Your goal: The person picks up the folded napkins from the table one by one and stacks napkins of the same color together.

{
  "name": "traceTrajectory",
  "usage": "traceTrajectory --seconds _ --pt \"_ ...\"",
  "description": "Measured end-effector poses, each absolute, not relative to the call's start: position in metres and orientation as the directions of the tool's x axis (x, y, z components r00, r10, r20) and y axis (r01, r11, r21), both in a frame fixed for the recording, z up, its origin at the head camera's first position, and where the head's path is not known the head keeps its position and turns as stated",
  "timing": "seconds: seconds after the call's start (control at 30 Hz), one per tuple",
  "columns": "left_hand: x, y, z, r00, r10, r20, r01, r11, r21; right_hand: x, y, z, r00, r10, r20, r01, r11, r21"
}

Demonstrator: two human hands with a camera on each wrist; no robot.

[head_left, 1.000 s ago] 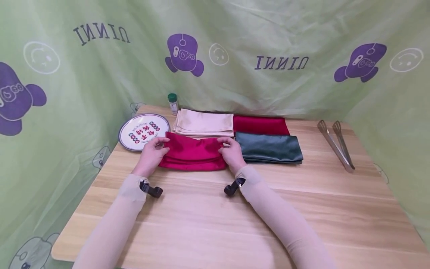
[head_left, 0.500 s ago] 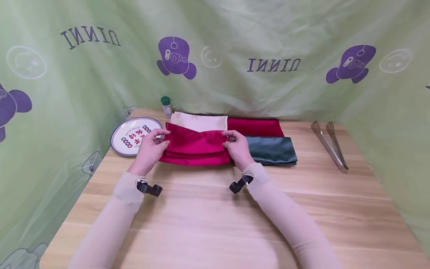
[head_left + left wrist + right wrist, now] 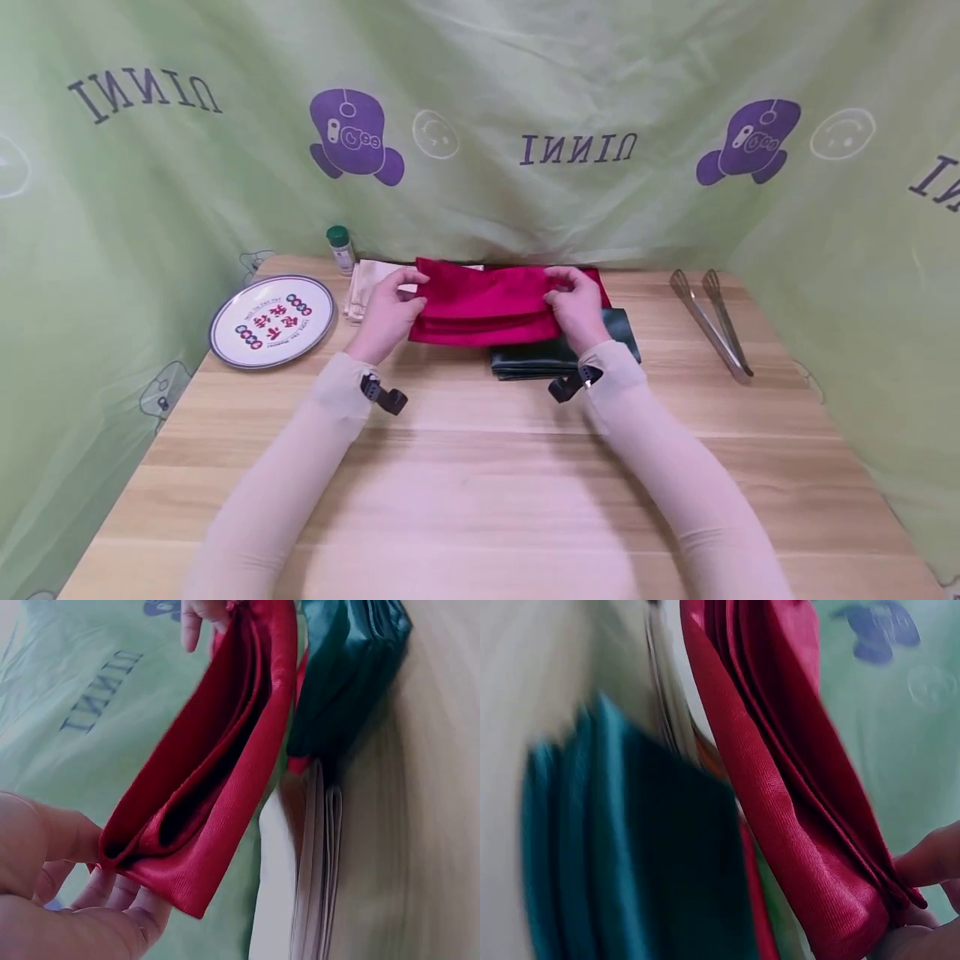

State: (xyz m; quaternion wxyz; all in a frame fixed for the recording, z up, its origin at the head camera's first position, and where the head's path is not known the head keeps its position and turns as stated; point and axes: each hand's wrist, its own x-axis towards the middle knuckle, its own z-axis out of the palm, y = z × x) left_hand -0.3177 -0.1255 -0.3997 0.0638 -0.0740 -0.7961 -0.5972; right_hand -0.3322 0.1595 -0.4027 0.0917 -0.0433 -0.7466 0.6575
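A folded red satin cloth [image 3: 487, 296] is held up between both hands by its two ends. My left hand [image 3: 386, 315] pinches the left end between thumb and fingers, and my right hand [image 3: 577, 310] pinches the right end likewise. The left wrist view shows the fold layers of this red cloth [image 3: 247, 795] gaping slightly along one side. Below and behind it lie a folded cream cloth stack [image 3: 366, 287], partly hidden, and a folded dark green cloth [image 3: 525, 358]. Another red cloth [image 3: 604, 293] shows only a strip beside my right hand.
A white plate [image 3: 232, 308] with a blue rim and printed lettering lies at the left table edge. Behind it stands a small green-capped bottle [image 3: 341, 250]. Metal tongs [image 3: 705, 321] lie on the right. A green printed curtain [image 3: 480, 200] surrounds the wooden table [image 3: 465, 467].
Both hands have lifted the red cloth off the table and carried it back and to the right, over the cream, green and other red cloths. The head view has turned slightly right.
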Motion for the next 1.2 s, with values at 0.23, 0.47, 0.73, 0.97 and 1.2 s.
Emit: traceTrajectory --seconds 0.23,0.47,0.73,0.97,1.2 --pt "-0.335 -0.088 -0.397 -0.977 0.098 0.188 0.210 0.306 0.929 -0.346 0.191 -0.397 -0.956 0.268 0.117 -0.079 0.148 -0.986" --pt "-0.342 -0.062 -0.403 -0.976 0.116 0.185 0.214 0.342 0.915 -0.347 0.210 -0.396 -0.944 0.315 0.092 -0.032 0.191 -0.981" --pt "-0.344 -0.045 -0.412 -0.975 0.137 0.174 0.215 0.405 0.889 -0.347 0.226 -0.403 -0.933 0.352 0.081 0.006 0.239 -0.971" --pt "-0.350 -0.038 -0.414 -0.964 0.158 0.214 0.263 0.445 0.856 -0.350 0.235 -0.409 -0.920 0.379 0.094 0.018 0.281 -0.960" --pt "-0.359 -0.032 -0.414 -0.962 0.172 0.214 0.273 0.519 0.810 -0.357 0.241 -0.409 -0.922 0.376 0.097 0.048 0.359 -0.932"
